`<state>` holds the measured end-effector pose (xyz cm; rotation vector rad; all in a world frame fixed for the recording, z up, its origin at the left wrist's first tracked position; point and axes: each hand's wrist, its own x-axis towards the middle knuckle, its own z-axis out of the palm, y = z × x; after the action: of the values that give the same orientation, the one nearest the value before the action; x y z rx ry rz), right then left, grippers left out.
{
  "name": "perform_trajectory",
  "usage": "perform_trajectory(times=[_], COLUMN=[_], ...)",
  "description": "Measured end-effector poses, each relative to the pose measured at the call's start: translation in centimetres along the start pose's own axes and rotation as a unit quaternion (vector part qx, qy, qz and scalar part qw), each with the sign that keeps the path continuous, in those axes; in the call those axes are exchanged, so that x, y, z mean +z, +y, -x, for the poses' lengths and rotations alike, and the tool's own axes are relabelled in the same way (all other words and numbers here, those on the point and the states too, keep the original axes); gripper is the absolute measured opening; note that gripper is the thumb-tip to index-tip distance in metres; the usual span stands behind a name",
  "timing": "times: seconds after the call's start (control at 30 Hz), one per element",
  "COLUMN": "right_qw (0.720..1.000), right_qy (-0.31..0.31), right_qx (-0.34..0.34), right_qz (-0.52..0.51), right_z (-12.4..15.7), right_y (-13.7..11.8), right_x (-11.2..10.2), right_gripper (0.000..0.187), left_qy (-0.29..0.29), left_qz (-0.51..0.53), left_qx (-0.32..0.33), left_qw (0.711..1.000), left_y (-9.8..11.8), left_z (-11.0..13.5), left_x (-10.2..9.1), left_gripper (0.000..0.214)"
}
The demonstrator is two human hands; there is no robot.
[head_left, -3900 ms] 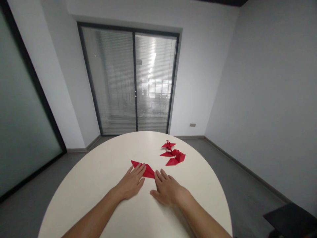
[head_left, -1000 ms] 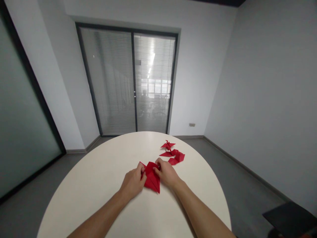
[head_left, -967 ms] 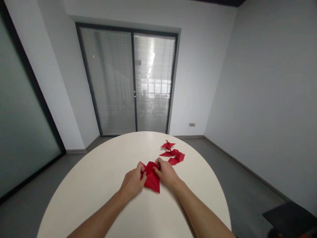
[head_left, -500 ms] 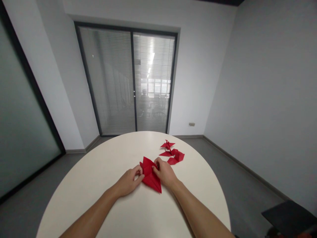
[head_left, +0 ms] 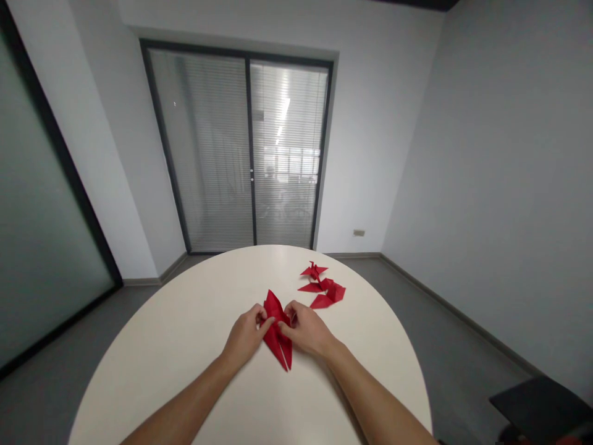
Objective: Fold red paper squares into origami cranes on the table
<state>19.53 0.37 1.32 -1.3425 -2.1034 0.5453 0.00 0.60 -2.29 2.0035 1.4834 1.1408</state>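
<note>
Both edges of a red, pointed folded-paper piece (head_left: 277, 335) pinched, lower centre of frame: left hand (head_left: 245, 334) grips its left edge, right hand (head_left: 308, 330) its right | round cream tabletop (head_left: 185, 337) beneath | red folded-paper figures (head_left: 329, 287), right of centre | dark-framed glass partition (head_left: 249, 111) with pale blinds (head_left: 210, 173), upper centre

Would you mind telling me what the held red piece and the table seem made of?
Held red piece: probably paper, matte, from its crisp folds and thin edges. Table: perhaps laminate or painted board; the pale top looks smooth and evenly coloured, but its core cannot be told.
</note>
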Motion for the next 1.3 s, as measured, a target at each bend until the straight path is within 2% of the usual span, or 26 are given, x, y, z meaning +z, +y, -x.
perform_trajectory(times=[0.27,0.4,0.53,0.63,0.7,0.83,1.0,1.2,1.3], right_qw=[0.998,0.999,1.0,1.0,1.0,0.996,0.988,0.978,0.974], right_qy=[-0.023,-0.023,-0.007,-0.001,-0.002,-0.018,-0.049,-0.062,-0.085], right_qx=[0.048,0.035,0.009,0.004,-0.005,-0.044,-0.079,-0.102,-0.116], right_qz=[0.019,0.02,0.009,0.014,0.027,0.077,0.123,0.174,0.173], right_z=[0.2,-0.1,-0.3,-0.1,0.2,0.7,0.8,0.2,0.5], right_y=[-0.2,0.1,0.3,0.0,-0.4,-1.3,-1.6,-0.6,-0.3], right_x=[0.9,1.3,1.2,1.2,1.2,1.0,0.5,0.3,0.8], right_gripper=[0.037,0.044,0.045,0.031,0.018,0.02,0.013,0.03,0.039], left_qy=[0.012,0.007,0.038,0.043,0.028,0.001,-0.044,-0.113,-0.123], left_qz=[-0.085,-0.169,-0.245,-0.268,-0.275,-0.282,-0.246,-0.208,-0.21], left_qx=[-0.005,0.028,0.092,0.113,0.121,0.128,0.138,0.129,0.126], left_qw=[0.996,0.985,0.964,0.956,0.953,0.951,0.958,0.963,0.962], left_y=[0.5,0.6,0.7,0.9,0.8,-0.1,-1.4,-1.8,-1.8], left_z=[0.0,0.4,0.8,1.0,1.0,0.8,0.4,0.5,0.7], left_x=[0.0,-0.2,-0.3,-0.3,-0.2,0.2,0.7,0.0,-0.3], left_gripper=[0.006,0.009,0.022,0.027,0.028,0.037,0.046,0.043,0.047])
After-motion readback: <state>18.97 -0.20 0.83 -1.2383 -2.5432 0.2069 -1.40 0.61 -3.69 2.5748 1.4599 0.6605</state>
